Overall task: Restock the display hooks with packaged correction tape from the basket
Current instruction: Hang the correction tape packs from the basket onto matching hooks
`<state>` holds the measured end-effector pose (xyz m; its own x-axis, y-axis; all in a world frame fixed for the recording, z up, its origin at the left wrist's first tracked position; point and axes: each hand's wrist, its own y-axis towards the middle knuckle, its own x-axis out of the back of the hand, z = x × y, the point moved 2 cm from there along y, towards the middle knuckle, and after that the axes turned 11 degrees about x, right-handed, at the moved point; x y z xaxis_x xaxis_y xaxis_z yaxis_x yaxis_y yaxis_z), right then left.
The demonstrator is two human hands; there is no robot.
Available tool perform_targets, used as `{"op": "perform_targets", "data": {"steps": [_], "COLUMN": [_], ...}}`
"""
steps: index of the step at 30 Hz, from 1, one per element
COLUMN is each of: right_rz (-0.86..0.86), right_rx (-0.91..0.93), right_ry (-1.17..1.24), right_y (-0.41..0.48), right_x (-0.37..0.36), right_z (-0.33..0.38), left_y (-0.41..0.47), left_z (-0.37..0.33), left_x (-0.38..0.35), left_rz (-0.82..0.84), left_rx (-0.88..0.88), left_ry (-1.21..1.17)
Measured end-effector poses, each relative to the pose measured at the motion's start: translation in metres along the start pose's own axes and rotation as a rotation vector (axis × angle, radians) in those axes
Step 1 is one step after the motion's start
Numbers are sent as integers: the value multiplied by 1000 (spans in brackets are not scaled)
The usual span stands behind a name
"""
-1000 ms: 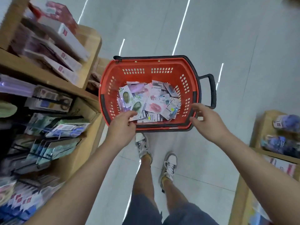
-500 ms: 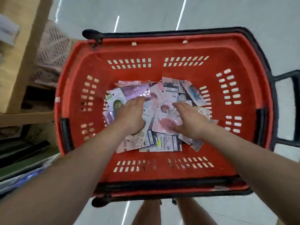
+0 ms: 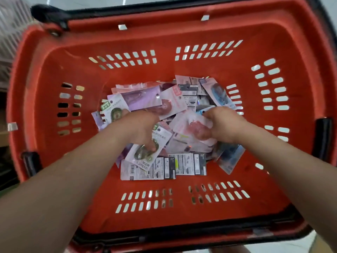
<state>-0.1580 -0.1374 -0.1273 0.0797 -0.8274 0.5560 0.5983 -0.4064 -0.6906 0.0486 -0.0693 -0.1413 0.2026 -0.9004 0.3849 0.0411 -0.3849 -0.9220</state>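
A red plastic basket point(image 3: 182, 39) with slotted walls fills the view. Several packaged correction tapes point(image 3: 164, 106) in pink, purple, green and blue lie heaped on its floor. My left hand point(image 3: 140, 128) is down in the heap, its thumb and fingers pinching a green-tape pack point(image 3: 145, 154). My right hand point(image 3: 222, 125) is beside it, fingers curled round a pink-tape pack point(image 3: 193, 128). Both forearms reach in over the near rim.
Black handle fittings sit on the basket's left side point(image 3: 30, 161) and right side point(image 3: 323, 136). A pale shelf unit point(image 3: 9, 33) shows blurred at the upper left. Grey floor point(image 3: 284, 247) shows below the near rim.
I have leaned closer, so the basket looks much larger. My hands went from the rim into the heap, and each has now closed its fingers on a pack.
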Motion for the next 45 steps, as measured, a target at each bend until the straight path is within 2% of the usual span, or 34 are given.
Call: {"op": "perform_targets", "data": {"steps": [2,4,6,9,14,16,18,20,21,23,25,27,30,32,36,41,43,45], "right_rz": [-70,-153,-250,-346,-444,-482,-520,-548,-560,-587,-576,-526,-492,-437,-193,-257,-300,-362], "right_rx": [-70,-108,-146,-163,-187,-204,-151,-75,-51,-18,-24,-43,-31,-10,29,-101,-145,-176], "right_ry": [245,432,594,853,975,963,932,871,868,886,870,884,964,1080,1166,1287,1293,1311], "right_y": [-10,-19,-28,-41,-53,-59,-62,-60,-59,-58,-57,-55,-50,-48,-47,-39,-41,-46], "right_x": [12,19,26,33,38,40,40,36,34,29,23,15,10,11,14,7,3,0], "right_z": [-9,-19,-22,-24,-28,-29,-25,-20,-16,-9,-2,9,33,49,59,38,29,22], "left_y": [-14,-31,-48,-74,-103,-100,-91,-80,-75,-73,-80,-92,-105,-103,-81,-59,-47,-27], "left_z": [5,11,22,34,45,50,48,47,48,51,54,51,26,2,-35,-52,-44,-25], "left_x": [8,19,30,41,38,22,2,-20,-30,-40,-38,-30,-13,-6,4,7,5,5], "left_rz": [-111,-221,-279,-362,-543,-476,-293,-183,-189,-311,-457,-460,-220,-133,-134,-67,-204,-525], "left_rx": [-17,-5,51,39,-6,-12,59,212,296,434,481,403,154,91,19,-67,-11,152], "left_ry": [-23,-191,-569,-1110,-1558,-1758,-1883,-1845,-1794,-1723,-1762,-1933,-2148,-2150,-2172,-2257,-2083,-1681]}}
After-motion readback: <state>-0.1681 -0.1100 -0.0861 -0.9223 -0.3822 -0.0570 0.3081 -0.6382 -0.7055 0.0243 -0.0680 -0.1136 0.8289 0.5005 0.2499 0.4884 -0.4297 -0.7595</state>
